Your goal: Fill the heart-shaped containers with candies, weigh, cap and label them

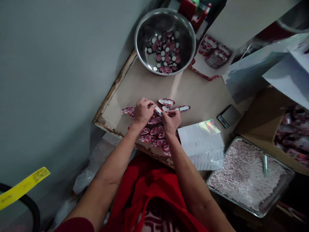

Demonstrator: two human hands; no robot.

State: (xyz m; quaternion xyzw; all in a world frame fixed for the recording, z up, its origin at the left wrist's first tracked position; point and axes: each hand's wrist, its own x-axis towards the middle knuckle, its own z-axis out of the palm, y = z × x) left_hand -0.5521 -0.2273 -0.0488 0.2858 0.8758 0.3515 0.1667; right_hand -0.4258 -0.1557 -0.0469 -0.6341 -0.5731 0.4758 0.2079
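Observation:
My left hand (143, 111) and my right hand (171, 120) meet over a worn tabletop (193, 93), both with fingers pinched on one small shiny strip-like piece (158, 110) held between them. Under and around the hands lies a spread of red-and-pink oval labels (154, 130), several more lying just beyond the fingertips. At the far end stands a steel bowl (145, 32) holding several round pink and white caps (165, 51).
A stack of white holographic sheets (202, 145) lies right of my right hand. A metal tray (288, 180) of small pale pieces sits at the right, with a cardboard box (260, 119) behind it. A small dark scale (229, 116) rests nearby. A grey wall (60, 80) borders the left.

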